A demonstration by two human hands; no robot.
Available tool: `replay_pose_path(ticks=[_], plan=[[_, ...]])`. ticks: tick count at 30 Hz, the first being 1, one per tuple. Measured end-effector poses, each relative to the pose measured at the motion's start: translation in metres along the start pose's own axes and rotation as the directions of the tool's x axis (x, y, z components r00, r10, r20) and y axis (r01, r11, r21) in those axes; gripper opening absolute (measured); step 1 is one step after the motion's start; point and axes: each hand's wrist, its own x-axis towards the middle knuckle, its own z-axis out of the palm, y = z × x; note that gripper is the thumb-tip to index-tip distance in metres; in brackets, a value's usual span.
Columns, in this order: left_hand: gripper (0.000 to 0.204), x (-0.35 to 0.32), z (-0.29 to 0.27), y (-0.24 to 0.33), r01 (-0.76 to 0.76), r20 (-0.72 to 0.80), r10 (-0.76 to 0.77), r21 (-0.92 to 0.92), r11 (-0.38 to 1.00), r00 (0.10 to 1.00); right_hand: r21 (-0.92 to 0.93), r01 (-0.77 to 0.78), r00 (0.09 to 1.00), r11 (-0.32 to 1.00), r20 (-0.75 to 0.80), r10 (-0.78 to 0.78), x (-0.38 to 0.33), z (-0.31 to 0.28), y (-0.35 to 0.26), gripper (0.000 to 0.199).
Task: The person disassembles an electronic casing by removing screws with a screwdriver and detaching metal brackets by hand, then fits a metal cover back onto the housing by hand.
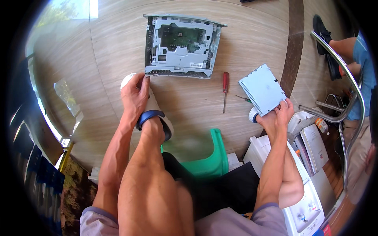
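The glossy beige tiled floor [118, 43] is crossed at the right by a dark brown band [295, 39]. Daylight reflections [75, 10] gleam at the upper left — a green plastic stool [219, 153] stands low in the middle, curved metal chair tubing [332, 50] at the far right

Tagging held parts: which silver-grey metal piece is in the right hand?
The flat, slot-edged, pale grey metal cover, held near one corner by the right hand. The boxy, silver metal chassis sits well away from that hand.
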Motion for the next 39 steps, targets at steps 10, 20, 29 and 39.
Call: replay_pose_path(ticks=[10, 20, 29, 39], plan=[[0.015, 0.000, -0.003, -0.001, 0.012, 0.005, -0.011, -0.094, 0.995, 1.000, -0.320, 0.203, 0.976, 0.926, -0.015, -0.219, -0.014, 0.012, -0.046, 0.053], [0.016, -0.002, -0.004, -0.012, -0.021, 0.000, 0.021, -0.117, 0.993, 1.000, -0.863, 0.342, 0.834, 0.372, 0.096, -0.544, -0.042, 0.086, -0.122, 0.053], [0.013, -0.003, -0.003, -0.017, -0.058, -0.047, 0.053, -0.125, 0.990, 0.998, -0.863, 0.387, 0.793, 0.325, 0.133, -0.594, -0.051, 0.106, -0.125, 0.054], [0.013, -0.004, -0.002, -0.019, -0.060, -0.048, 0.054, -0.134, 0.989, 0.997, -0.751, 0.355, 0.873, 0.557, 0.054, -0.484, -0.041, 0.106, -0.106, 0.050]])
